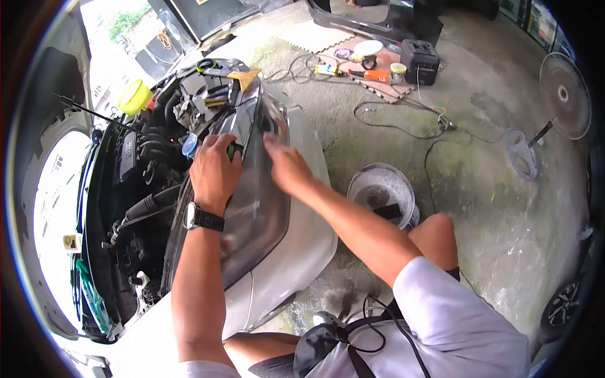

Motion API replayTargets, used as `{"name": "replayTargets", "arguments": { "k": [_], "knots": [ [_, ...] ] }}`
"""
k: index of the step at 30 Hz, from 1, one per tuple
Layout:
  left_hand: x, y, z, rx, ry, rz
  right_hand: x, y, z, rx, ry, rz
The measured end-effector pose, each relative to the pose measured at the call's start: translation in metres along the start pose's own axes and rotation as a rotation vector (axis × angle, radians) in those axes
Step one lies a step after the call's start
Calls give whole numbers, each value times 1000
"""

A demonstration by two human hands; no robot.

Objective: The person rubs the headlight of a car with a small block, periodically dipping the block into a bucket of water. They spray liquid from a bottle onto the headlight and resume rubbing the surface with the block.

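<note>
My left hand [214, 173], with a watch on its wrist, is above the inner edge of the car's headlight [255, 217]. Its fingers curl round a small dark object with a green edge [234, 151], mostly hidden by the hand. Across the lens from it is my right hand [291, 169], fingers curled in and thumb towards the front edge of the headlight. Whatever the right fingers may hold is hidden. The lens looks hazy grey, and the white bumper [309, 214] lies beside it.
Under the raised hood lies the engine bay [145, 164], with a yellow funnel [134, 97] and a blue cap [190, 145]. A bucket [381, 189] stands on the floor to the right. Beyond it are cables, an orange power tool [377, 76], a black box [419, 62] and a fan [564, 94].
</note>
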State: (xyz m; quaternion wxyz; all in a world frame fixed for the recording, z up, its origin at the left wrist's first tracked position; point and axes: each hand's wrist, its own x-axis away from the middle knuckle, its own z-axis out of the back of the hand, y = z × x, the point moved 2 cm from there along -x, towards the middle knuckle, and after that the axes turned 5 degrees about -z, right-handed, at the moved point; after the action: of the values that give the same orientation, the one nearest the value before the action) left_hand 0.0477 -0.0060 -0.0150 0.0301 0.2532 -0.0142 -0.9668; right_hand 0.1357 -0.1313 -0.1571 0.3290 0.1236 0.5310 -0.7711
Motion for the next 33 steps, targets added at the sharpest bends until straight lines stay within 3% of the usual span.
{"name": "replayTargets", "arguments": {
  "k": [4,9,11,14,17,19,21,24,31,33],
  "knots": [
    [1,-5,-1,-15,98,3,64,-56,8,22,-70,187],
    [1,-5,3,10,99,-5,-6,-10,0,-5,5,149],
    [0,-6,2,44,77,29,-17,-9,-6,117,-11,102],
    [-2,-5,3,13,97,14,33,-52,6,129,-46,176],
    [2,-1,5,35,56,35,27,-40,10,130,-39,219],
    [1,-1,5,37,27,84,-3,-21,11,155,-75,53],
    [2,-1,4,35,35,62,2,-26,8,186,-83,44],
    [-2,-2,4,15,57,45,40,-58,9,169,-136,137],
    [2,3,7,9,37,-39,-2,-30,1,-13,13,65],
    [3,2,8,-23,63,-127,40,-41,1,-155,14,212]
  ]
}}
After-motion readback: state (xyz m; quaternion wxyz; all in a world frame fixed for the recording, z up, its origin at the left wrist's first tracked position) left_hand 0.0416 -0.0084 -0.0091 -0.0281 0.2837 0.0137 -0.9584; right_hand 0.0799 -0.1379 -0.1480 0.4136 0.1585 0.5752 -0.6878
